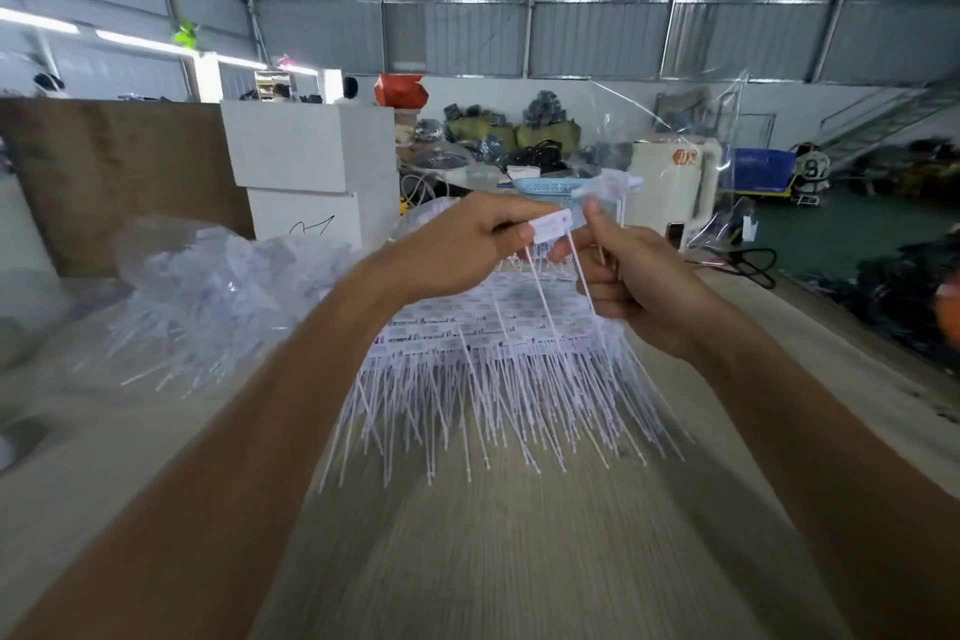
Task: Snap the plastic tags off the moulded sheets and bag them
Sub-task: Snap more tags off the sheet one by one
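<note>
Hands pinch white tag, seemingly above sheet pile; table near edge bare.

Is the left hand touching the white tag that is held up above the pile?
Touching. In the head view the left hand pinches the white tag by its flat end.

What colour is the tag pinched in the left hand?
White, with faint print; tag, left hand, head view.

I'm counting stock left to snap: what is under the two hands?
Under the left hand and right hand lies a pile of tags on the table; its depth is hidden.
</note>
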{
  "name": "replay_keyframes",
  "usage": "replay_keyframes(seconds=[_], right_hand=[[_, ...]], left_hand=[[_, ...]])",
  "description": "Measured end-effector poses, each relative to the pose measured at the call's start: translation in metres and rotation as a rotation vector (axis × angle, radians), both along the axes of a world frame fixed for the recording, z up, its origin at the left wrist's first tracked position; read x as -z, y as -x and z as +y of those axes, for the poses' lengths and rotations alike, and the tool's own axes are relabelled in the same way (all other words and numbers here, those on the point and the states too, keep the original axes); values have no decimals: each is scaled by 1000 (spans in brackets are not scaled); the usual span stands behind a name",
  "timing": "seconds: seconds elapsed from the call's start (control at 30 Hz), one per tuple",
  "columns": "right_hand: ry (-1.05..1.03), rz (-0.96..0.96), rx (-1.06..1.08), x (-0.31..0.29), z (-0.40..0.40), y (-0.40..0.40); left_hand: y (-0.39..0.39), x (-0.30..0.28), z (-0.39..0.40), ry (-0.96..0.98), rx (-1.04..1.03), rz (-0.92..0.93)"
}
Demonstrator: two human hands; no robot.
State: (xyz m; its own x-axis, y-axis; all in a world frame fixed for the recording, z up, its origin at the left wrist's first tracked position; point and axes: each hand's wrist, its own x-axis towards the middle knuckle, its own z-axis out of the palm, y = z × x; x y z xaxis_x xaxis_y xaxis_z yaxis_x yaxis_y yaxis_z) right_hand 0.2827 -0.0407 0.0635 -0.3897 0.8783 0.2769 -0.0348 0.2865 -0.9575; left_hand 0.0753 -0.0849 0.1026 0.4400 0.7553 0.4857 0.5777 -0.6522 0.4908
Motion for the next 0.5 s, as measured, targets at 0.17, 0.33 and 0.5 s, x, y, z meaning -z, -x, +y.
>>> replay_keyframes(seconds=[0.17,0.33,0.5], right_hand=[[-144,13,-113,-1,-4,3],[-364,-133,86,-1,-13,8],[-705,-268,307,-6,-18,12]], left_hand=[[6,3,5,29,-25,-130],[7,5,10,-19,-37,-192],[13,4,8,21,8,-258]])
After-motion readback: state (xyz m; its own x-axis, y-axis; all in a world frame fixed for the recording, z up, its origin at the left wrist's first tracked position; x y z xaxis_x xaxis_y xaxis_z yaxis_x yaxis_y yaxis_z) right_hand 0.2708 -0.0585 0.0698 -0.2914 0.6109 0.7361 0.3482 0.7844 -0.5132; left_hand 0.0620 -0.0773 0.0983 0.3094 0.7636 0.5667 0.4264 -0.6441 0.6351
